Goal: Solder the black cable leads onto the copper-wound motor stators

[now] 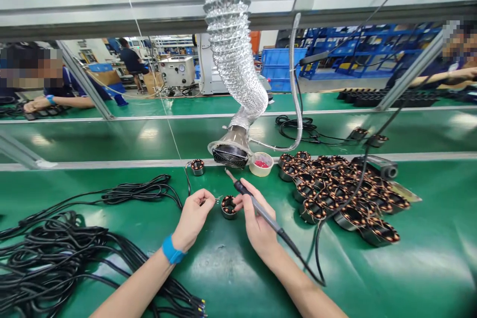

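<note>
A soldering iron (257, 204) rests in my right hand (257, 221), its tip pointing up and left below the fan of the extraction hose. Fingers of that hand also touch the right side of a round copper-wound motor stator (228, 207) on the green mat. My left hand (196, 216), with a blue band on the wrist, pinches the end of a black cable (187, 179) whose thin wires reach toward the stator. A second stator (197, 167) stands just behind, beside the cable.
Many stators (335, 186) cluster on the right. Black cables (67, 258) pile up at the left. A silver extraction hose (233, 39) with a fan (231, 155) hangs over the middle, near a small tub (261, 169) with red contents. People sit across the bench.
</note>
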Motion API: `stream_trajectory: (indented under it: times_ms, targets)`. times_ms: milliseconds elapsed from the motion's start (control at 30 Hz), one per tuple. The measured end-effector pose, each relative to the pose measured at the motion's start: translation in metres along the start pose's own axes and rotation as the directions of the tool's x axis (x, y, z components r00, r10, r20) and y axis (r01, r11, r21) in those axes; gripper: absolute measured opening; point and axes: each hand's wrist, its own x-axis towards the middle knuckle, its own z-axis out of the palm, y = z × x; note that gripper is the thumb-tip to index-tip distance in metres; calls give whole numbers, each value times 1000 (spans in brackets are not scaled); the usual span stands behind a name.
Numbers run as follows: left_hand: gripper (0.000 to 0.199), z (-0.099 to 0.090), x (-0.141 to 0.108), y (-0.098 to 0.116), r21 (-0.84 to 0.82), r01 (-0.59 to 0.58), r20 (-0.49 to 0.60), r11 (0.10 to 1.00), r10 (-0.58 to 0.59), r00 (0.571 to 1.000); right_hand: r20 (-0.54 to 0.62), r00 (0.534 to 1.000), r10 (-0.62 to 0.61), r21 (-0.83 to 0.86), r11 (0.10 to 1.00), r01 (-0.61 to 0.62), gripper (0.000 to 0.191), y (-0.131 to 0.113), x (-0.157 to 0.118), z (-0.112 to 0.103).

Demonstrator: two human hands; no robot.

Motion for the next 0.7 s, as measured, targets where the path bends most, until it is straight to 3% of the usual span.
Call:
stream_trajectory:
  times_ms: [100, 333, 700]
  targets:
    - [24, 1, 0, -1, -6, 3, 1, 1000, -3, 1000, 4, 999, -33, -32, 999, 33, 26, 0, -1, -5]
    - [22, 1, 3, -5, -20, 5, -8, 1000, -5, 1000, 53, 995, -83, -100, 991, 88, 29, -3, -2, -9]
    - [21, 1, 5, -8, -28, 4, -26, 1000, -4, 1000, 84, 995, -58, -100, 993, 66, 29, -5, -2, -7]
